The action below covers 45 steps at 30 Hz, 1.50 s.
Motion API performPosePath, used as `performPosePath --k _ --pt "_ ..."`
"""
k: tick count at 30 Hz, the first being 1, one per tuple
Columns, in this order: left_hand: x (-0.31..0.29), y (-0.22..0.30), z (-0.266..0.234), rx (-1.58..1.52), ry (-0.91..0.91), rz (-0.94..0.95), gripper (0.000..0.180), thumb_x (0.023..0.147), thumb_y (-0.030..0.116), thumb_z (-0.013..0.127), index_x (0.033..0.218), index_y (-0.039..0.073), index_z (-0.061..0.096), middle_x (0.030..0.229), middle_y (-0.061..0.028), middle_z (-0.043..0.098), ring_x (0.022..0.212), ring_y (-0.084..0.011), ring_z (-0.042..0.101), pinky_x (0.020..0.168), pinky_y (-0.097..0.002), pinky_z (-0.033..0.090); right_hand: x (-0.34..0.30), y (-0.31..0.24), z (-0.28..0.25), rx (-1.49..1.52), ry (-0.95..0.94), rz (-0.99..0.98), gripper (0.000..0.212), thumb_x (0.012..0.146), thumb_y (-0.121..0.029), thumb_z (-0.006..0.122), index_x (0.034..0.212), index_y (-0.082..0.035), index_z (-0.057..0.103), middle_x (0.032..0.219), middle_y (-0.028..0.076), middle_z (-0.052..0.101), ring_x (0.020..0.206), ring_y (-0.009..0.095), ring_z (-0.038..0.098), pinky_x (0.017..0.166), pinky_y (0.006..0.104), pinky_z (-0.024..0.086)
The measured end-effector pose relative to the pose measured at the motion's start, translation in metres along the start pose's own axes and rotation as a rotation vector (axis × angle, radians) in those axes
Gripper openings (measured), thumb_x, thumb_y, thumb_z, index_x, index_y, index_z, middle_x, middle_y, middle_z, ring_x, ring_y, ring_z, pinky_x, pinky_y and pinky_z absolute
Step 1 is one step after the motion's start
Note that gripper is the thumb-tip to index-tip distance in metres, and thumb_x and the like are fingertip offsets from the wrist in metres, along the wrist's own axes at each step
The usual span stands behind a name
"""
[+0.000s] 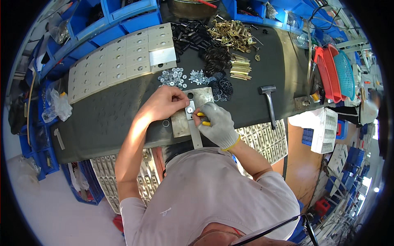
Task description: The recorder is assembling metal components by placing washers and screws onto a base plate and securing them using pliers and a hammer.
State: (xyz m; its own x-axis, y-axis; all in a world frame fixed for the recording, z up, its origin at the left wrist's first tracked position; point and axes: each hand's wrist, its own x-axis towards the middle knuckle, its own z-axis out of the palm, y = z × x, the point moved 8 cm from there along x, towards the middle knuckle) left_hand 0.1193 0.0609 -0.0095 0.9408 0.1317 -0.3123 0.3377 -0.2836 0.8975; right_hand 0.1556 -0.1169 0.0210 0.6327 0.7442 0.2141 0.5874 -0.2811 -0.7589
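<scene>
On a worn steel plate (180, 123) at the bench's near edge lies a long, narrow metal lock part (190, 104) with a round silver cylinder face. My bare left hand (165, 102) is closed, thumb and fingers pinched at the part's upper left side. The tips are partly hidden behind the knuckles. My right hand (217, 123), in a grey-white knit glove, is wrapped around yellow-handled pliers (201, 114). Their jaws are close to the cylinder, but too small to make out. A thin ring (166, 123) lies left of the steel plate.
Beyond my hands lie silver discs (172, 77), black rings (222, 87), brass strips (240, 67) and brass fittings (232, 35). Rows of beige plates (117, 61) are at the left. A hammer (269, 104) rests at the right, before red and teal baskets (328, 74). Blue bins (135, 18) line the back.
</scene>
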Motion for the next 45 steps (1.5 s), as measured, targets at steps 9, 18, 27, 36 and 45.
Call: performPosePath --k 9,18,27,36,45 --pt "0.01 0.041 0.006 0.429 -0.119 -0.029 0.019 0.083 0.017 0.076 0.09 -0.001 0.079 0.076 -0.0191 0.072 0.072 -0.0278 0.071 0.069 -0.0373 0.054 0.005 0.001 -0.001 -0.006 -0.006 0.041 0.018 0.083 -0.017 0.082 0.091 -0.005 0.071 0.085 0.011 0.068 0.074 0.032 0.067 0.067 0.0406 0.053" --pt "0.008 0.031 0.007 0.419 -0.135 0.011 0.02 0.084 0.017 0.077 0.093 0.0 0.08 0.081 -0.0194 0.075 0.074 -0.0285 0.073 0.071 -0.038 0.055 0.012 -0.004 -0.001 -0.129 -0.092 0.002 0.026 0.086 -0.027 0.083 0.092 -0.006 0.07 0.084 0.011 0.067 0.075 0.033 0.068 0.067 0.0414 0.054" --pt "-0.034 0.014 0.004 0.068 0.032 0.157 0.019 0.099 0.014 0.07 0.109 -0.001 0.077 0.095 -0.0118 0.073 0.087 -0.0192 0.068 0.079 -0.0327 0.053 0.012 -0.002 -0.001 -0.109 -0.076 -0.049 0.026 0.088 -0.027 0.082 0.097 -0.007 0.07 0.087 0.011 0.068 0.077 0.032 0.069 0.069 0.0408 0.055" --pt "-0.025 0.005 -0.093 0.62 0.57 0.337 0.025 0.086 0.005 0.077 0.11 0.0 0.072 0.108 -0.0166 0.069 0.105 -0.0354 0.064 0.092 -0.0425 0.051 0.015 0.033 -0.041 0.143 -0.096 0.132 0.047 0.088 -0.045 0.082 0.09 0.001 0.072 0.081 0.012 0.07 0.07 0.028 0.069 0.067 0.0366 0.054" --pt "-0.011 -0.027 -0.117 0.973 0.603 0.366 0.029 0.083 0.005 0.077 0.112 0.004 0.07 0.12 -0.0124 0.063 0.113 -0.0342 0.059 0.096 -0.0451 0.046 0.042 0.123 -0.101 1.158 0.51 0.254 0.067 0.112 -0.055 0.036 0.107 0.002 0.069 0.089 0.01 0.069 0.077 0.021 0.066 0.071 0.0323 0.054"
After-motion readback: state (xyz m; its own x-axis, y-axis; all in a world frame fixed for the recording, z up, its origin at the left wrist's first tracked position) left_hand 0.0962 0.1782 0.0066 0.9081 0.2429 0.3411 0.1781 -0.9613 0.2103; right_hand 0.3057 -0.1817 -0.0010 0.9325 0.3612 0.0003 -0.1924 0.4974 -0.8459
